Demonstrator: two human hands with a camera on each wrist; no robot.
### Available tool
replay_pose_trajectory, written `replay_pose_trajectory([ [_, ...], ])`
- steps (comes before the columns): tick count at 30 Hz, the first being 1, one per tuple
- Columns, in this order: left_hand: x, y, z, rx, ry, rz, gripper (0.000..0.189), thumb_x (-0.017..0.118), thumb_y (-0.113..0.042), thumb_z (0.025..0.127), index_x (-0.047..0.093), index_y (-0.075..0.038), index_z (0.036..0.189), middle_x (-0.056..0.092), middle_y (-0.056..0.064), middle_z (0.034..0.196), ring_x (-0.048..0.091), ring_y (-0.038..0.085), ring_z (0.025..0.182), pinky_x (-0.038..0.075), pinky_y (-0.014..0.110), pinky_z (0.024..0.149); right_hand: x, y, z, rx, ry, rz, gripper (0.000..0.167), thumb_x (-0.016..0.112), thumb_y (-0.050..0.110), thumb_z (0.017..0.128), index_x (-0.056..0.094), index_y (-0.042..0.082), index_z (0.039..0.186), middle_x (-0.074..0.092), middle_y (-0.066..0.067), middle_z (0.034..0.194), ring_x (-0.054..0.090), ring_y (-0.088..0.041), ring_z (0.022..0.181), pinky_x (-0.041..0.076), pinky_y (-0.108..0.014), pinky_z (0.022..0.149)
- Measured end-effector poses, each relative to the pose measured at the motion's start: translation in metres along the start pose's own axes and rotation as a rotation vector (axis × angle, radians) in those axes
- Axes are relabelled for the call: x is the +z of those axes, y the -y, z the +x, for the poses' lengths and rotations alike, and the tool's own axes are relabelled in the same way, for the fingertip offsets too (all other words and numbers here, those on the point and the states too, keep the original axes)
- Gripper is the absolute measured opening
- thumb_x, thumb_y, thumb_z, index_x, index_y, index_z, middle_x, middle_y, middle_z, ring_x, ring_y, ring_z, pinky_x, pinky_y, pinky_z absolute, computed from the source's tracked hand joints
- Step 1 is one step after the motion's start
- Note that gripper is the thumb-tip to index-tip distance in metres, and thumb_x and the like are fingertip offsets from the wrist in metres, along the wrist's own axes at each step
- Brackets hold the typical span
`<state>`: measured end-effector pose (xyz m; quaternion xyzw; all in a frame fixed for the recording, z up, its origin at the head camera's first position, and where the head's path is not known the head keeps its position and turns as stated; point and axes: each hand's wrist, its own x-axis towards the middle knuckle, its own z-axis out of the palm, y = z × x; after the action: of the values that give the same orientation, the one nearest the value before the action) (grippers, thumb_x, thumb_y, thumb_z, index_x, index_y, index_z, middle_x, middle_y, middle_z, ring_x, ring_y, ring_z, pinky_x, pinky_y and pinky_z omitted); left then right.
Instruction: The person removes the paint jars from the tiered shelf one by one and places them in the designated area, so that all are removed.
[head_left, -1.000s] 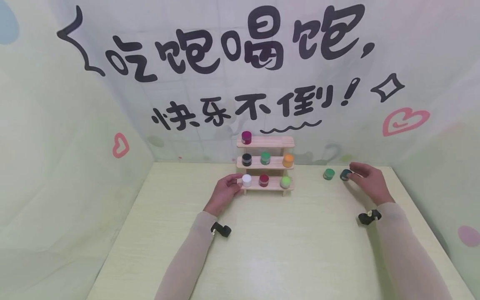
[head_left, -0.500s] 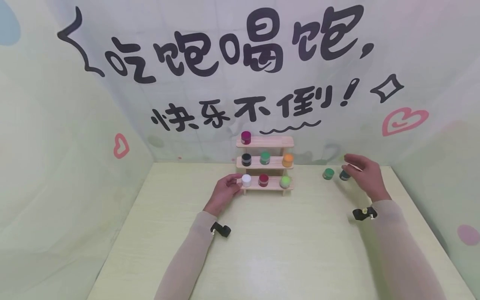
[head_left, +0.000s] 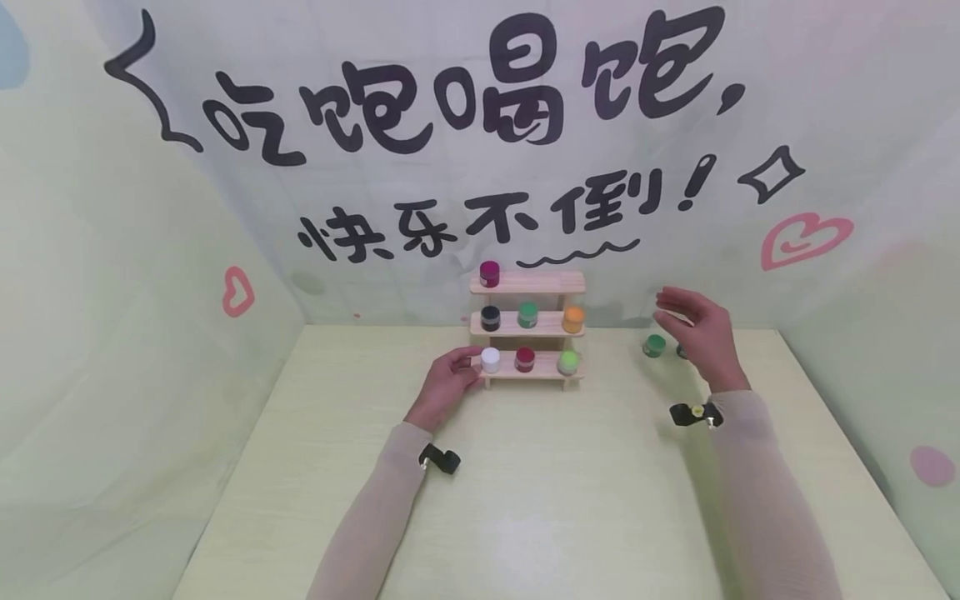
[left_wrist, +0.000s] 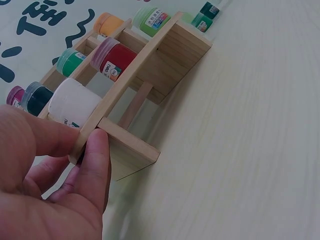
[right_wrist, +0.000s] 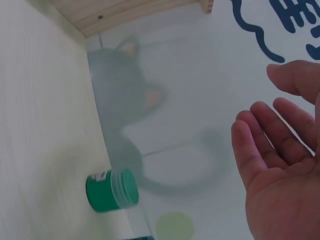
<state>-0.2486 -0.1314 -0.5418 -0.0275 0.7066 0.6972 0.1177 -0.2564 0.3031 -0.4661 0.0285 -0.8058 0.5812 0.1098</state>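
My left hand (head_left: 444,387) holds the left end of the lowest tier of a small wooden shelf (head_left: 536,283). In the left wrist view the thumb lies on top of the board end, beside a white paint jar (left_wrist: 75,102), with fingers beneath. My right hand (head_left: 701,337) is raised, fingers apart and holding nothing, as the right wrist view also shows. Below it on the table stand a green paint jar (head_left: 654,346) and a dark jar (head_left: 681,351), the latter mostly hidden behind the hand.
The shelf bears a magenta jar (head_left: 490,273) on top; black, green (head_left: 528,314) and orange (head_left: 573,319) jars in the middle; red (head_left: 524,359) and light green (head_left: 568,362) beside the white one. Behind the table (head_left: 525,492) hangs a printed cloth (head_left: 375,183).
My right hand has left the dark jar, rising and moving left toward the green jar. The dark jar stays on the table. My left hand keeps its hold on the shelf.
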Motion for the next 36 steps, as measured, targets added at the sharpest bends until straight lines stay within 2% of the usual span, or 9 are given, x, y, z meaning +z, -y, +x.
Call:
replay_pose_trajectory([
  [11,0.002,0.001,0.001,-0.001,-0.009,-0.009,0.038,0.068,-0.002,0.099,0.069,-0.012,0.136,0.065,0.010,0.114,0.066,0.016,0.101,0.065,0.026,0.092,0.045,0.030,0.006,-0.090,0.002,0.144,0.051,0.075,0.009,0.097,0.058,-0.008,0.142,0.075,-0.001,0.126,0.069,-0.002,0.110,0.058,-0.010,0.095],
  [13,0.002,0.001,0.001,-0.004,-0.010,-0.013,0.038,0.068,-0.002,0.099,0.070,-0.012,0.135,0.065,0.010,0.114,0.066,0.016,0.101,0.065,0.026,0.092,0.054,0.035,0.008,-0.102,-0.001,0.140,0.049,0.075,0.008,0.098,0.059,-0.008,0.141,0.075,-0.004,0.125,0.069,-0.002,0.109,0.058,-0.010,0.095],
  [17,0.003,0.001,0.000,0.000,-0.010,-0.018,0.038,0.068,-0.002,0.099,0.070,-0.012,0.136,0.064,0.010,0.115,0.065,0.016,0.101,0.065,0.026,0.091,0.073,0.044,0.013,-0.119,0.008,0.131,0.046,0.074,0.008,0.098,0.061,-0.008,0.139,0.072,-0.020,0.130,0.068,-0.001,0.108,0.058,-0.011,0.096],
  [20,0.002,0.000,0.000,0.008,-0.012,-0.019,0.039,0.068,-0.001,0.099,0.069,-0.012,0.136,0.064,0.011,0.116,0.065,0.017,0.102,0.065,0.025,0.091,0.086,0.051,0.018,-0.130,0.019,0.126,0.045,0.074,0.011,0.098,0.062,-0.007,0.138,0.070,-0.025,0.132,0.068,-0.001,0.109,0.058,-0.012,0.097],
  [28,0.004,0.001,-0.001,0.001,-0.018,-0.013,0.038,0.067,-0.003,0.100,0.069,-0.013,0.136,0.065,0.012,0.119,0.065,0.017,0.103,0.065,0.024,0.090,0.116,0.063,0.031,-0.125,0.022,0.116,0.039,0.075,0.013,0.097,0.069,0.002,0.134,0.073,-0.017,0.130,0.069,-0.004,0.107,0.059,-0.016,0.097],
  [36,0.004,0.002,-0.002,-0.007,-0.033,-0.003,0.037,0.067,-0.003,0.100,0.070,-0.014,0.136,0.066,0.012,0.121,0.065,0.017,0.105,0.065,0.026,0.093,0.139,0.072,0.039,-0.141,0.048,0.091,0.037,0.076,0.013,0.096,0.071,0.003,0.131,0.074,-0.018,0.126,0.070,-0.011,0.108,0.062,-0.024,0.100],
])
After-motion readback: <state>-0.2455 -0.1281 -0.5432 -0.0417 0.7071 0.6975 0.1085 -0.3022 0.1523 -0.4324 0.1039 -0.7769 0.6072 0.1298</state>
